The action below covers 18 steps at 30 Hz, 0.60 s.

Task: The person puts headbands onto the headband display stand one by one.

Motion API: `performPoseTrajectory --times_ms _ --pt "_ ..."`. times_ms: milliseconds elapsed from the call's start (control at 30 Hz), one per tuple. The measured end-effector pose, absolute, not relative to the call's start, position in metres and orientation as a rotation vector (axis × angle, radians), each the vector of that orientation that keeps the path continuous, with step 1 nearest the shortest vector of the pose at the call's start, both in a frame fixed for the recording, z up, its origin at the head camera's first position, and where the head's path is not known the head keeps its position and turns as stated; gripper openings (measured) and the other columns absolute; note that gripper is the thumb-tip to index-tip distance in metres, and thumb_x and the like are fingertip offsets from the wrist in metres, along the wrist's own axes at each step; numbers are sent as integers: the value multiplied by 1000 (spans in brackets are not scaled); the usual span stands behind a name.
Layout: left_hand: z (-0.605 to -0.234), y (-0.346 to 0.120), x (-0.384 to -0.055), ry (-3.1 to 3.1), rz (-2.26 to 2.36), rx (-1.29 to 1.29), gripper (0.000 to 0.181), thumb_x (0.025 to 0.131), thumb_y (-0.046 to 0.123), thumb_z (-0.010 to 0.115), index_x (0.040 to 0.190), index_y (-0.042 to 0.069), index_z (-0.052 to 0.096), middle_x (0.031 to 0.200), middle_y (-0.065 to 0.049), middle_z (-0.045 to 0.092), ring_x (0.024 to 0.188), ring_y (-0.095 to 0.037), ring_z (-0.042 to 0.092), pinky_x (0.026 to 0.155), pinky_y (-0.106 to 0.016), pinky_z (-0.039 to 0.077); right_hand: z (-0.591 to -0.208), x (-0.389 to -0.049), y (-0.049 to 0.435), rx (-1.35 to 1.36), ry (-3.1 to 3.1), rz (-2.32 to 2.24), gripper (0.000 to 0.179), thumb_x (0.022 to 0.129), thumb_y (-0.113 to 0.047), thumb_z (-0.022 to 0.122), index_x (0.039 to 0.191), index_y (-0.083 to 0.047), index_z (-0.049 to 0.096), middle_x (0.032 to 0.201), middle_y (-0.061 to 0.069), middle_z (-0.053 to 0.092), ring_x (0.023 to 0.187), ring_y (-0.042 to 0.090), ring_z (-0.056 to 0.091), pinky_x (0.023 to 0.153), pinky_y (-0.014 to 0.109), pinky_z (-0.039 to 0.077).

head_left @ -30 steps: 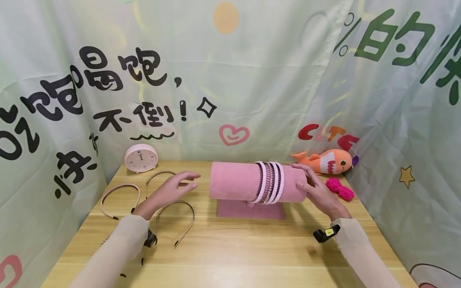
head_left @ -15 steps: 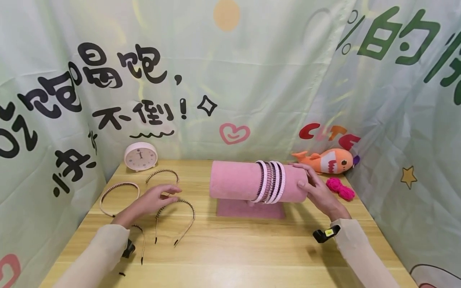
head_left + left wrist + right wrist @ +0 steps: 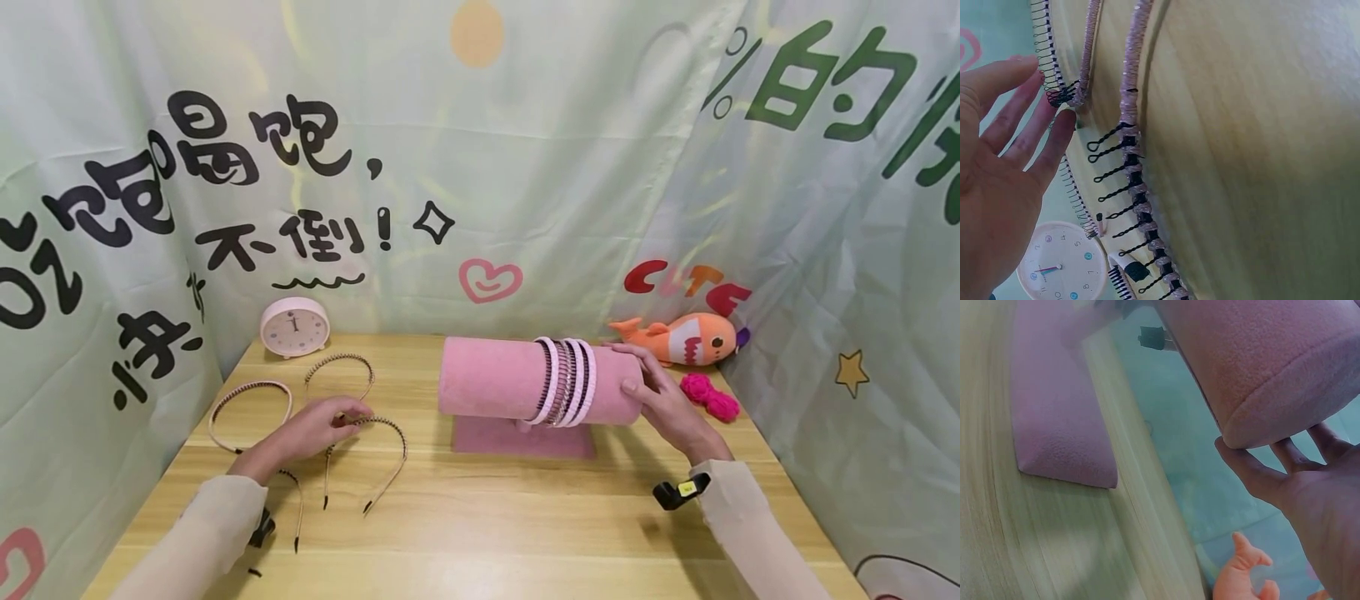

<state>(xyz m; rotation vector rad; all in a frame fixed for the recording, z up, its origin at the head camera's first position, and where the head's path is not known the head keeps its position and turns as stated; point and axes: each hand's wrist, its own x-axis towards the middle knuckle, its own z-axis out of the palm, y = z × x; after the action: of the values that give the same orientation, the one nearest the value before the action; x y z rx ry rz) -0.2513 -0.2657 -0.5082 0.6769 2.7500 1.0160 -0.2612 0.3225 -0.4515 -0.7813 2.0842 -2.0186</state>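
Note:
My left hand [image 3: 318,429] is over the crown of a thin toothed headband [image 3: 397,442] on the table's left side. In the left wrist view its thumb and fingers stand spread around a headband's crown [image 3: 1067,95], a gap between the tips. Another glittery pink headband [image 3: 1132,119] with black wire loops lies closer to that camera. On the right, my right hand [image 3: 671,408] holds the end of the pink plush roll [image 3: 487,379], thumb in front, fingers behind. Several headbands [image 3: 585,383], white, black and pinkish, sit around the roll, above its flat base [image 3: 525,442].
More headbands lie at left: a pink one [image 3: 249,385], one farther back [image 3: 339,358] and one partly under the left forearm [image 3: 298,508]. A pink clock [image 3: 295,327] stands behind. At back right are an orange plush shark [image 3: 693,340] and a magenta yarn bundle [image 3: 708,397].
My left hand has moved left and down from beside the roll to the crown of the headband, its fingers drawing closer together. My right hand keeps its hold on the roll's end.

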Motion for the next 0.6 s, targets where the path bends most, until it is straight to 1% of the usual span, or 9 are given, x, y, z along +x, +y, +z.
performPoseTrajectory --times_ms 133,200,400,600 --pt "-510 -265 -252 2781 956 673 23 102 7 74 123 14 79 124 -4 79 115 -25 72 98 -46 62 -452 -261 323 -781 2080 -2016 54 115 -6 47 166 -19 35 164 -13 42 140 4 51 107 21 54" --pt "-510 -264 -253 2790 933 666 22 102 7 74 122 15 80 124 -4 79 115 -24 73 98 -45 62 -452 -261 323 -786 2083 -2010 54 115 -6 46 167 -19 33 166 -12 41 141 5 50 107 22 54" --pt "-511 -263 -253 2797 876 703 24 103 7 73 124 13 81 130 -8 79 120 -31 74 101 -47 63 -451 -261 323 -780 2084 -2009 55 115 -6 47 167 -18 33 166 -11 40 142 5 50 108 21 54" --pt "-510 -262 -252 2818 823 749 22 105 9 71 124 14 82 135 -9 77 128 -37 71 107 -54 59 -452 -262 323 -792 2074 -2017 54 115 -5 46 166 -18 33 166 -13 42 142 4 50 108 21 53"
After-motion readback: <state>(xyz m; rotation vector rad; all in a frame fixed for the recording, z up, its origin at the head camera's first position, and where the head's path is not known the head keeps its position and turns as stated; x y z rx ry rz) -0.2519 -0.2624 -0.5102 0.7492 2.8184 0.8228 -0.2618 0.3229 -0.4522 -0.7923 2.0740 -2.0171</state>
